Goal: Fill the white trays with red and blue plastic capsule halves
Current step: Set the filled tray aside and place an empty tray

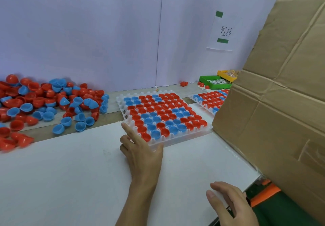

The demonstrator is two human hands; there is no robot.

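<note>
Neither hand grips anything. Left hand (140, 148) lies on the white board (70, 173) at the near-left corner of the nearest white tray (159, 144), its index finger extended forward along the tray's left edge and the remaining fingers loosely bent; the thumb side touches the tray's front rim. Right hand (230, 203) rests at the near right edge of the board with fingers relaxed and slightly curved, holding no part.

The nearest tray sits at the far right of the board, its right corner touching the cardboard box (274, 102). Nearly all of its pockets hold red and blue capsule halves (158, 115), open side up; red predominates, with blue clusters at the far-left corner and in the middle-to-near area. A few pockets along the left column appear unfilled, though the translucent plastic makes this hard to confirm.

A second white tray (194, 97), also loaded with red and blue halves, lies farther back and to the right, partly hidden by the box.

A loose pile of capsule halves (45, 102) covers the table to the left, well apart from the trays. A green bin (207, 82) and a yellow bin (222, 73) stand by the back wall, below a paper label (225, 31) taped with green strips.
</note>
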